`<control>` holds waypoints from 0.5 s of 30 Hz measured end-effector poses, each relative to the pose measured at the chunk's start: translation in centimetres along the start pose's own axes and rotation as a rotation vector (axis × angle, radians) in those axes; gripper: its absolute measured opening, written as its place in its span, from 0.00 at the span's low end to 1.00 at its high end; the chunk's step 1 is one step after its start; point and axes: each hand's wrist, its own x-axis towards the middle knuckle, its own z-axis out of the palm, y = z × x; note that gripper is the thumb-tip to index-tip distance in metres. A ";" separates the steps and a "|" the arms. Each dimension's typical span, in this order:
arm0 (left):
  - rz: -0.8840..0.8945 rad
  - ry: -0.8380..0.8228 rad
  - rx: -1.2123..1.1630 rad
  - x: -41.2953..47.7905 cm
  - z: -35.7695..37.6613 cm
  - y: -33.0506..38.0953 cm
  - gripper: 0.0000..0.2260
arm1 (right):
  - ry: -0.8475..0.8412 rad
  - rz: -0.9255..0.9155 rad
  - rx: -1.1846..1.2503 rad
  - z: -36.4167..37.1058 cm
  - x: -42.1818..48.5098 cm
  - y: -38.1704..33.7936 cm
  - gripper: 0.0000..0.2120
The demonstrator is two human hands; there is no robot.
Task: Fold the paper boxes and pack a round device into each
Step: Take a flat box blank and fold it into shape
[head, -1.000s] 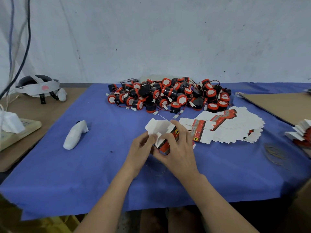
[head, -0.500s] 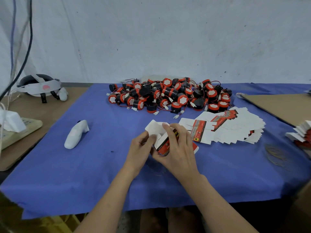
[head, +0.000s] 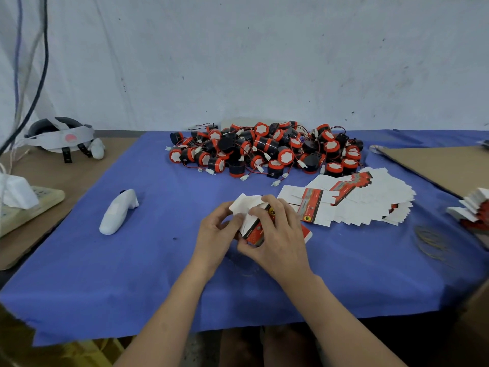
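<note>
Both hands, left hand (head: 215, 231) & right hand (head: 275, 234), grip one half-folded box (head: 250, 218) over cloth (head: 158, 260), no device in it yet; device pile (head: 264, 149) + flat blanks (head: 370, 200) look untouched, so early on.

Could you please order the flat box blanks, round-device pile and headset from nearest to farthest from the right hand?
1. Flat box blanks, just right of the right hand.
2. Round-device pile, behind.
3. Headset, far left.
</note>
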 end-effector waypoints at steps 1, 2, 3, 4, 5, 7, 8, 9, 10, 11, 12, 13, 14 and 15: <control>0.001 -0.012 -0.011 -0.1 0.0 0.0 0.12 | 0.002 0.013 0.004 0.0 0.0 0.0 0.25; 0.008 -0.024 -0.013 -0.2 0.1 0.1 0.13 | 0.006 0.029 0.010 -0.1 0.0 0.1 0.25; 0.015 -0.033 -0.006 -0.2 0.2 0.2 0.12 | 0.011 0.044 0.014 -0.1 -0.1 0.1 0.25; 0.017 -0.034 0.002 -0.3 0.3 0.3 0.11 | 0.014 0.053 0.017 -0.1 -0.1 0.2 0.24; 0.012 -0.031 0.007 -0.4 0.3 0.4 0.12 | 0.015 0.057 0.019 -0.1 -0.1 0.2 0.24; -0.019 -0.030 0.004 -0.4 0.3 0.3 0.14 | 0.015 0.053 0.027 -0.1 -0.1 0.2 0.23; -0.033 -0.035 -0.004 -0.4 0.3 0.4 0.15 | 0.010 0.052 0.029 -0.1 -0.1 0.1 0.23; -0.039 -0.038 -0.017 -0.4 0.3 0.4 0.15 | 0.003 0.051 0.031 -0.1 0.0 0.1 0.23; -0.034 -0.041 -0.029 -0.5 0.3 0.5 0.15 | -0.003 0.052 0.034 -0.1 0.0 0.1 0.23; -0.025 -0.046 -0.033 -0.5 0.3 0.5 0.13 | -0.011 0.055 0.041 -0.1 0.0 0.1 0.24; -0.016 -0.050 -0.032 -0.5 0.3 0.6 0.11 | -0.020 0.059 0.053 -0.1 0.1 0.1 0.25; -0.011 -0.055 -0.027 -0.5 0.3 0.5 0.10 | -0.032 0.062 0.070 -0.1 0.0 0.1 0.26; -0.011 -0.061 -0.021 -0.4 0.2 0.5 0.10 | -0.042 0.066 0.088 -0.1 0.0 0.1 0.28; -0.012 -0.070 -0.014 -0.4 0.2 0.4 0.09 | -0.052 0.071 0.102 -0.1 0.0 0.1 0.31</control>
